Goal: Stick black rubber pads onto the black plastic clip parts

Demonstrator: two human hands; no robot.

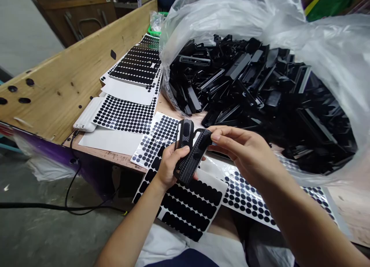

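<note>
My left hand is closed around two black plastic parts with a ribbed, carbon-look surface. One part stands nearly upright behind; the other part leans to the right across it. Thumb and forefinger of my right hand pinch at the upper end of the leaning part. Whether a small sticker lies between those fingertips is hidden. Below my hands, a sheet of black stickers slopes over the table's front edge. Another sheet with round black stickers lies under my right forearm.
A large clear plastic bag full of similar black parts fills the back right. More sticker sheets lie at left, beside a white power bank with a cable. A wooden board walls the left side. Behind is a green basket.
</note>
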